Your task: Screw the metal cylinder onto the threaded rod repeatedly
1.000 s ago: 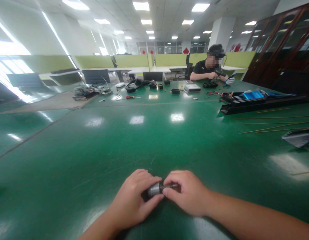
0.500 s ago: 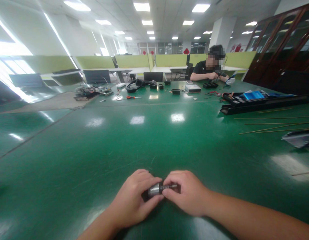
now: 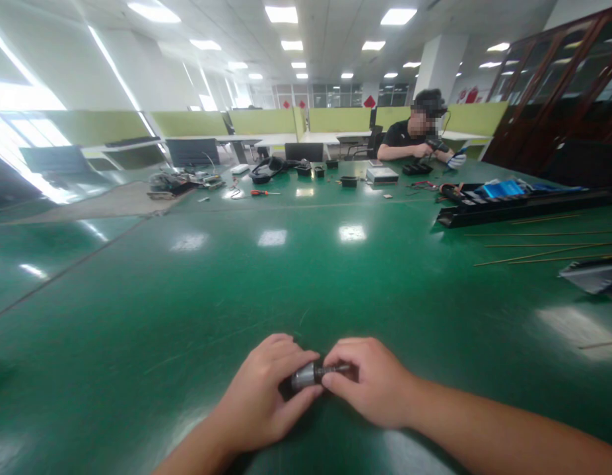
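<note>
Near the front edge of the green table [image 3: 296, 284], my two hands meet around a small metal part. My left hand [image 3: 267, 389] is closed around a silver cylinder [image 3: 304, 376] that looks like a drill chuck, its left end hidden under the palm. From its right end a thin dark metal shaft [image 3: 341, 369] sticks out, lying level and pointing right. The thumb and fingers of my right hand [image 3: 372, 379] pinch this shaft close to the cylinder. The part is low over the tabletop; whether it touches the table I cannot tell.
Thin rods [image 3: 548, 248] and a black channel [image 3: 484, 214] with blue-wrapped parts lie right. Across the table are an orange screwdriver [image 3: 259, 192], small black boxes [image 3: 348, 181], a white-grey box [image 3: 382, 175] and an electronics pile [image 3: 181, 183]. A co-worker [image 3: 409, 138] sits at the far right.
My hands and the metal part stay almost in place, with only a very slight shift of the cylinder to the left. The co-worker's head and hands have moved slightly.
</note>
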Motion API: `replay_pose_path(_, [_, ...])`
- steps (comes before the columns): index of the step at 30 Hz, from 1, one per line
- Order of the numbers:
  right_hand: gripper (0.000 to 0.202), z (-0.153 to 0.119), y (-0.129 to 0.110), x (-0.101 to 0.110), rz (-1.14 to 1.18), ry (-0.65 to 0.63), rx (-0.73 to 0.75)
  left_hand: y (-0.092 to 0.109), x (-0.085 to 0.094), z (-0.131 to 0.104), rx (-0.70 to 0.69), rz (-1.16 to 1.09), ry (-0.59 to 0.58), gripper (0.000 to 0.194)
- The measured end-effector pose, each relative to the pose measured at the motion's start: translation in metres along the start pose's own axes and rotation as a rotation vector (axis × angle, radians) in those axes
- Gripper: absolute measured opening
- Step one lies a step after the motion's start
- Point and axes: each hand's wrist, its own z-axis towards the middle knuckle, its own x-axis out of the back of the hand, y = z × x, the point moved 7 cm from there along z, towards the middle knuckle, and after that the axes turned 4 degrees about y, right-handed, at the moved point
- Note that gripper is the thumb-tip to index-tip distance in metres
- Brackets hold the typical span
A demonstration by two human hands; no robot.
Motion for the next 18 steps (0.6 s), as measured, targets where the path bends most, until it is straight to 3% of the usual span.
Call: replay_pose_path(18, [0.009,-0.0010,0.0023,0.0007,0.026,0.007,0.006,-0.0071,0.0000,-0.0063,0.004,0.033,0.014,0.027])
